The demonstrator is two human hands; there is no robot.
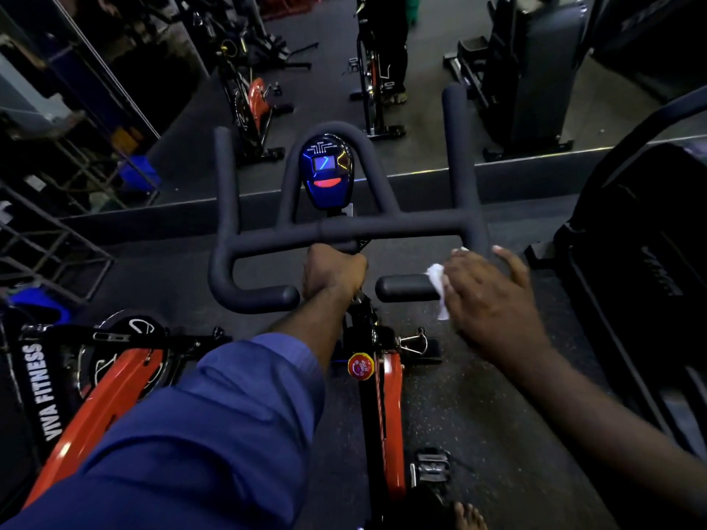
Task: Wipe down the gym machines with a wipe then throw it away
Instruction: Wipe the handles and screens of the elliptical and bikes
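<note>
The left hand (333, 269), in a blue sleeve (229, 415), is closed in a fist around the middle of the bike's black handlebar (398, 223), just under its crossbar. The right hand (486, 292) lies over the handlebar's right inner grip, fingers spread and mostly straight, pressing a white wipe (436, 279) against that grip. One crumpled end of the wipe hangs below the bar. Whether the thumb pinches the wipe is hidden.

Beyond the handlebar, inside its front loop, sits a small screen (327, 170) lit blue and red. Below the handlebar, on the orange frame, is a red-and-yellow knob (360, 367), with a pedal (430, 464) lower still. Left of the handlebar stands another orange bike (114, 380) lettered VIVA FITNESS.
</note>
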